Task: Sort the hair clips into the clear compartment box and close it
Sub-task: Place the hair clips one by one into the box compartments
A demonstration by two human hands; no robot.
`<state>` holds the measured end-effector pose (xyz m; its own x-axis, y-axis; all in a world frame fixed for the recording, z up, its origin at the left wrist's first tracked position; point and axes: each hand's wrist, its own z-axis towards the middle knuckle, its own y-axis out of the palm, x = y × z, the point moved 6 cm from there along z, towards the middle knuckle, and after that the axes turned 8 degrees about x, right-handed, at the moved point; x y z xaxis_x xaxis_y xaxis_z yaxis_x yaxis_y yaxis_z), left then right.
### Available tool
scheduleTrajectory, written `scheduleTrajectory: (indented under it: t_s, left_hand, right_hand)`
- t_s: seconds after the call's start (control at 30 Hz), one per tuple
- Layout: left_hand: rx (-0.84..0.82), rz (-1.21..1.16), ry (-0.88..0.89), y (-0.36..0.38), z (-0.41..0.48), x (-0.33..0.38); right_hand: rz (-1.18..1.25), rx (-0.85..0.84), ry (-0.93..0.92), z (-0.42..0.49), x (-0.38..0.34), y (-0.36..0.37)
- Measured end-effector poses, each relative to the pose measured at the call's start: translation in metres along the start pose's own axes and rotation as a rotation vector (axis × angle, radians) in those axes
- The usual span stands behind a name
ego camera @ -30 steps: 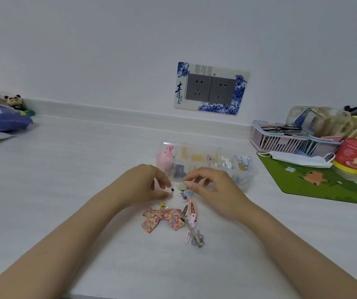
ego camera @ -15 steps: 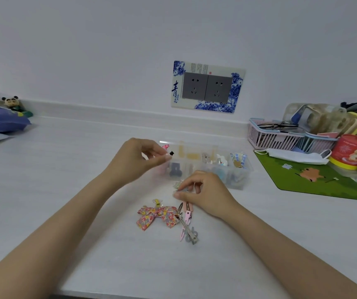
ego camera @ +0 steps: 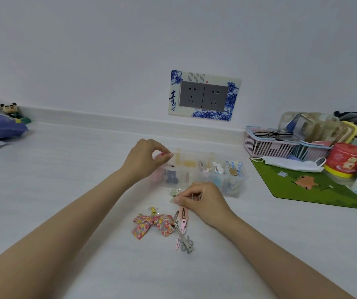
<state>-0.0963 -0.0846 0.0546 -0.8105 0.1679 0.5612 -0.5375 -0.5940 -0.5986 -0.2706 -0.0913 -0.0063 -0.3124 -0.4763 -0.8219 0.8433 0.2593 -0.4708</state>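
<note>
The clear box (ego camera: 244,184) lies open on the white table (ego camera: 65,169), with clips already in several compartments. The left hand (ego camera: 146,157) hovers over the box's left end, thumb and forefinger tips pressed together. Whether anything is between them cannot be told.

Just in front of the box, the right hand (ego camera: 203,201) rests on the table with its fingers curled. Its thumb and forefinger pinch a small pale clip (ego camera: 173,192), and a thin bit of metal shows between the fingers.

Nearer the person than the box lie the unsorted clips. A floral bow (ego camera: 152,223) has a tiny yellow clip (ego camera: 152,210) at its top edge. A pink clip (ego camera: 183,221) lies partly under the right hand, and a grey clip (ego camera: 186,242) crosses it.

Right of the box are a green mat (ego camera: 302,186), a white mask (ego camera: 289,164) and a pink basket (ego camera: 266,145). Behind the box, a socket (ego camera: 203,96) sits on the wall.
</note>
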Motion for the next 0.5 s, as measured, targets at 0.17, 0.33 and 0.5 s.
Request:
scheduleTrajectory:
  t_s: [0.17,0.33,0.5]
  left_hand:
    - [-0.050,0.017,0.012,-0.012,-0.021,-0.014]
    - [-0.103,-0.007,-0.028,-0.010,-0.040,-0.026]
    - [-0.130,-0.007,-0.027,-0.012,-0.040,-0.026]
  right_hand:
    - [0.114,0.011,0.030,-0.002,-0.008,-0.003]
    - [0.151,0.132,-0.099,0.015,-0.042,-0.025]
    - [-0.014,0.126,-0.027,0.063,-0.046,-0.031]
